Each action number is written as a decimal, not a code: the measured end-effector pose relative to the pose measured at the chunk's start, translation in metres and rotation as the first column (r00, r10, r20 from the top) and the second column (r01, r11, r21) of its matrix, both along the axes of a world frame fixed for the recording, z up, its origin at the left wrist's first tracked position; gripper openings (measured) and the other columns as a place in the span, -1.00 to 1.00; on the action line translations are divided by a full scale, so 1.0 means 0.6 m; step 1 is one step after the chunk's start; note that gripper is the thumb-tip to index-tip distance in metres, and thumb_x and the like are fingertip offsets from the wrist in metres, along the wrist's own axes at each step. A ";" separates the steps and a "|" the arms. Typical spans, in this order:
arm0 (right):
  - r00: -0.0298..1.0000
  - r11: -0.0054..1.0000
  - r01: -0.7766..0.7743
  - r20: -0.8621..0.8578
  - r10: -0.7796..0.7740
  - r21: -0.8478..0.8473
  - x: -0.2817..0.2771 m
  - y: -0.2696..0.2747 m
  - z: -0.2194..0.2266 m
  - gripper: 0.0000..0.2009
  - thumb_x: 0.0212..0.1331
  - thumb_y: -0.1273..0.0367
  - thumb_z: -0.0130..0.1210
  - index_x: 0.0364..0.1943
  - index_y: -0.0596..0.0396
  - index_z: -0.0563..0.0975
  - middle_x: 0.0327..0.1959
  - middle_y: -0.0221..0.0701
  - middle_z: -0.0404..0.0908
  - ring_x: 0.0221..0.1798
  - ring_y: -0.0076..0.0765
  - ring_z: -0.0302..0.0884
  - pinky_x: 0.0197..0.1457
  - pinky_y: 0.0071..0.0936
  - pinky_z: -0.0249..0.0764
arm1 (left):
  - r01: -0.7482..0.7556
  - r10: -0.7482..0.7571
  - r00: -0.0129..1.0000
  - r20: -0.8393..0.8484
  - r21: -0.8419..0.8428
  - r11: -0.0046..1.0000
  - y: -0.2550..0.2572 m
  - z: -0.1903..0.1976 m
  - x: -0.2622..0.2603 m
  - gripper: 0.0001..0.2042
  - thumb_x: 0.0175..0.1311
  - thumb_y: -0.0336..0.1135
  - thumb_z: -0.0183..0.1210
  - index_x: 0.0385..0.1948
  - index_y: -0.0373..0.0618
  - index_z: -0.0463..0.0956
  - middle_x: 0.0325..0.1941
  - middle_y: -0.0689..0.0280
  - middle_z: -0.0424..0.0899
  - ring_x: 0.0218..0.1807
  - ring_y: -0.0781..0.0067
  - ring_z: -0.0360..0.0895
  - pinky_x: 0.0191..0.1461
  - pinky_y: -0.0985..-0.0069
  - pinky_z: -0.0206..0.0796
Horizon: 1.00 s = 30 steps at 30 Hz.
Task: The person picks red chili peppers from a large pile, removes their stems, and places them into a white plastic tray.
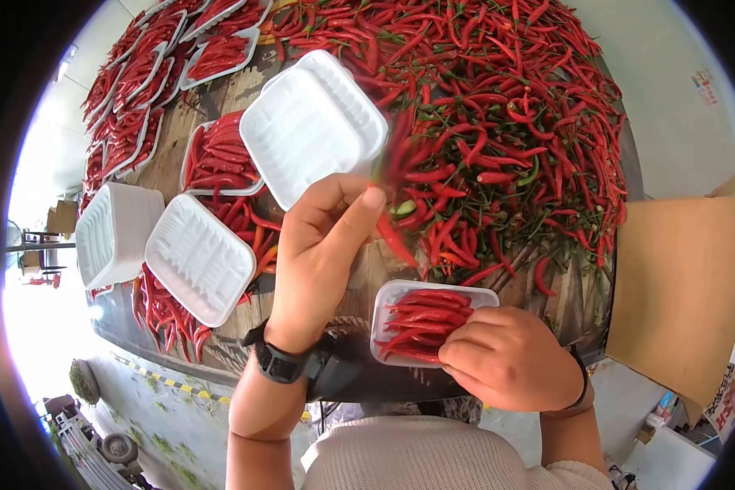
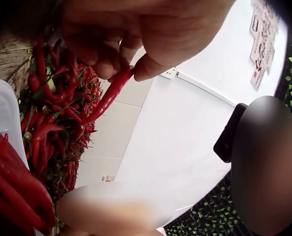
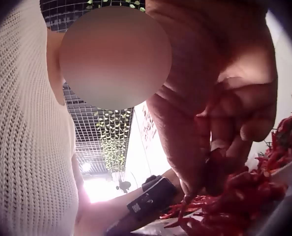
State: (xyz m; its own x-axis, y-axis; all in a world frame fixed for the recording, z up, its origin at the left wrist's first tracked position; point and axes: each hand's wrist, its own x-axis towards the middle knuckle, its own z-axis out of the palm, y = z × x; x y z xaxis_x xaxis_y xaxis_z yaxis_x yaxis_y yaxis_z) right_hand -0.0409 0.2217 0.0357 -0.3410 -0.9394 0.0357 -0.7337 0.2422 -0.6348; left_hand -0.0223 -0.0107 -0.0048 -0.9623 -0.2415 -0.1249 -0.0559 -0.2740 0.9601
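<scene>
Between thumb and fingertips, my left hand point(image 1: 322, 253) pinches a red chili pepper point(image 2: 107, 98). Its tapered end points away from the hand in the left wrist view. A blurred red shape with a green stem shows just above these fingertips in the head view. A small white tray point(image 1: 378, 327) near the table's front edge holds a row of red chilies point(image 1: 425, 318). My right hand point(image 1: 510, 355) reaches over the tray's right side, its curled fingers and thumb gripping chilies at their ends. In the right wrist view, shadow partly hides those fingertips.
A large heap of loose chilies point(image 1: 531, 122) covers the table's far right. Stacked white trays point(image 1: 302, 135) stand left of it, with more empty trays point(image 1: 200, 257) at the left. Filled trays point(image 1: 220, 61) sit at the back left. A cardboard box point(image 1: 678, 286) adjoins the right edge.
</scene>
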 end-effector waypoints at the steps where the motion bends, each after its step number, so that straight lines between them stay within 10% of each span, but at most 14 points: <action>1: 1.000 1.000 0.006 -0.029 -0.006 0.009 0.001 0.000 -0.002 -0.83 -0.08 0.46 0.38 -0.37 0.07 0.61 -0.39 -0.45 0.64 -0.34 -0.27 0.57 -0.31 -0.35 0.49 | 0.001 -0.001 1.000 -0.007 0.004 1.000 0.001 -0.002 -0.001 -0.79 0.50 -0.31 0.09 -0.04 -0.26 0.57 -0.18 0.38 0.66 -0.23 0.71 0.45 -0.06 0.65 0.29; 30: 0.981 0.981 0.185 -0.077 -0.180 0.062 -0.014 0.033 0.021 -0.63 -0.32 0.22 0.44 -0.34 -0.02 0.63 -0.40 -0.43 0.51 -0.34 -0.18 0.54 -0.30 -0.26 0.46 | 0.025 -0.024 0.999 -0.045 0.017 1.000 0.008 -0.002 0.004 -0.81 0.43 -0.34 0.22 -0.08 -0.27 0.59 -0.25 0.49 0.64 -0.31 0.84 0.35 -0.26 0.78 0.15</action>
